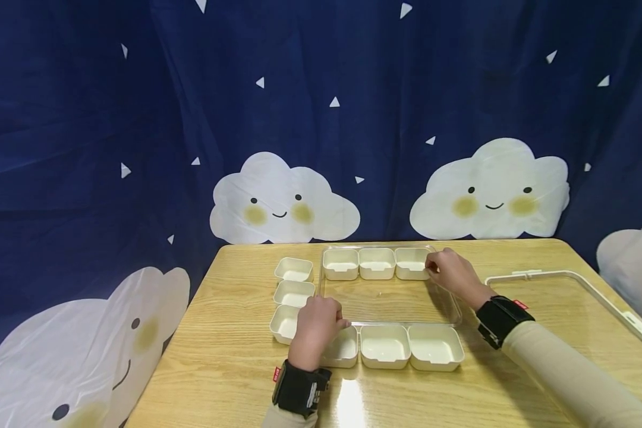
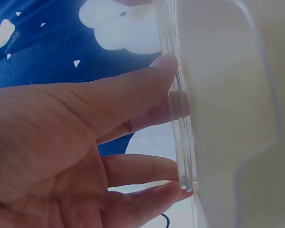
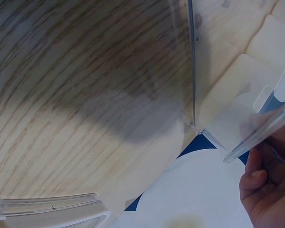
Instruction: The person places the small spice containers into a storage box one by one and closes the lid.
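Note:
A clear plastic box (image 1: 455, 304) lies on the table, with three cream bins (image 1: 377, 271) lined up along its far side. At its near left corner is my left hand (image 1: 318, 324); the left wrist view shows the thumb and fingers pinching the clear rim (image 2: 183, 142) beside a cream bin (image 2: 228, 95). My right hand (image 1: 453, 273) is by the far right corner, beside the end bin. In the right wrist view its curled fingers (image 3: 254, 183) hold the clear rim (image 3: 256, 135), partly hidden at the picture's edge.
Three cream bins (image 1: 386, 346) stand along the box's near side, one partly behind the left hand. Three more (image 1: 294, 292) run down its left side. To the right lies a clear lid-like panel with a white frame (image 1: 594, 279). A blue curtain (image 1: 310, 125) hangs behind the table.

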`<state>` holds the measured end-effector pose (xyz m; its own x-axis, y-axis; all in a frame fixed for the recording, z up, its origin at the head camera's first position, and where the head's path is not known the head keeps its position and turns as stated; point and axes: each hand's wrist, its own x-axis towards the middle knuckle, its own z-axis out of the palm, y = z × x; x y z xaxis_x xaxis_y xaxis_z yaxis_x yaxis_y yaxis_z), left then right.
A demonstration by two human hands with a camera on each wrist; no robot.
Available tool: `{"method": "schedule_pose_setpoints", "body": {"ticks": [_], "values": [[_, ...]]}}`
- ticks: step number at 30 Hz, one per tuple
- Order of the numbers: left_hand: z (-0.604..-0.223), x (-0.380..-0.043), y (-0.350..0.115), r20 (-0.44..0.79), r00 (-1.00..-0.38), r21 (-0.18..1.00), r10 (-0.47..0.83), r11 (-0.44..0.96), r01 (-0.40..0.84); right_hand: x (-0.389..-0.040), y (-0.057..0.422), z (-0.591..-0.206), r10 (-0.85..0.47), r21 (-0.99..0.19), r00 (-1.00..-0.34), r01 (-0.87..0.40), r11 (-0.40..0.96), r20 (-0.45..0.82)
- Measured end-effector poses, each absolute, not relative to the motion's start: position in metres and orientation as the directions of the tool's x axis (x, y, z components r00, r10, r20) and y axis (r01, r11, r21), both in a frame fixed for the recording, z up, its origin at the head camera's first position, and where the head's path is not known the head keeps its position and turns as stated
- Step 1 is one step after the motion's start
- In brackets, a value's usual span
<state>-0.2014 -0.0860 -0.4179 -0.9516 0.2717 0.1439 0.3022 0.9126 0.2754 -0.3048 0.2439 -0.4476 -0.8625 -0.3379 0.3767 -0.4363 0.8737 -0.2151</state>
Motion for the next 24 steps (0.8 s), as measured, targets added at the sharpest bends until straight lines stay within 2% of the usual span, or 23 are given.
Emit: {"method": "schedule_pose_setpoints", "body": {"ticks": [14,24], "values": [[-0.4161,-0.1994,-0.0845,0.158,-0.953,0.279,0.256,0.915,0.292,-0.3073,0.2461,-0.4466,-0.413,-0.200,-0.813,-0.522,0.829,0.410],[-0.4207,-0.2018,-0.0810,0.157,-0.963,0.295,0.220,0.920,0.258,-0.3104,0.2451,-0.4480,-0.558,-0.122,-0.703,-0.662,0.739,0.441]]}}
